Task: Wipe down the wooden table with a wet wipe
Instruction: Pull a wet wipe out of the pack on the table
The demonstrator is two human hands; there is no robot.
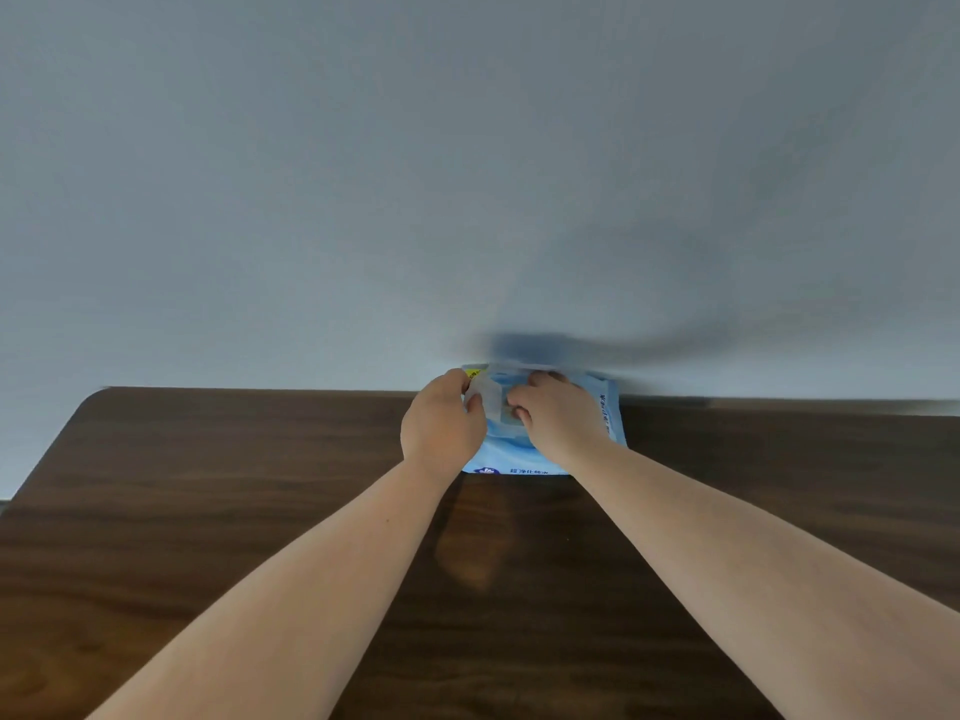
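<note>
A light blue pack of wet wipes (519, 449) lies at the far edge of the dark wooden table (234, 511), against the wall. Both my hands rest on top of it. My left hand (441, 423) pinches the clear flap (485, 394) of the pack and holds it lifted. My right hand (556, 413) has its fingertips curled at the opening under the flap, and I cannot tell whether they grip a wipe. Most of the pack is hidden under my hands.
A plain grey-white wall (363, 174) rises straight behind the table's far edge. The table's rounded far left corner (101, 394) shows at the left. Dark wood stretches to both sides of my forearms.
</note>
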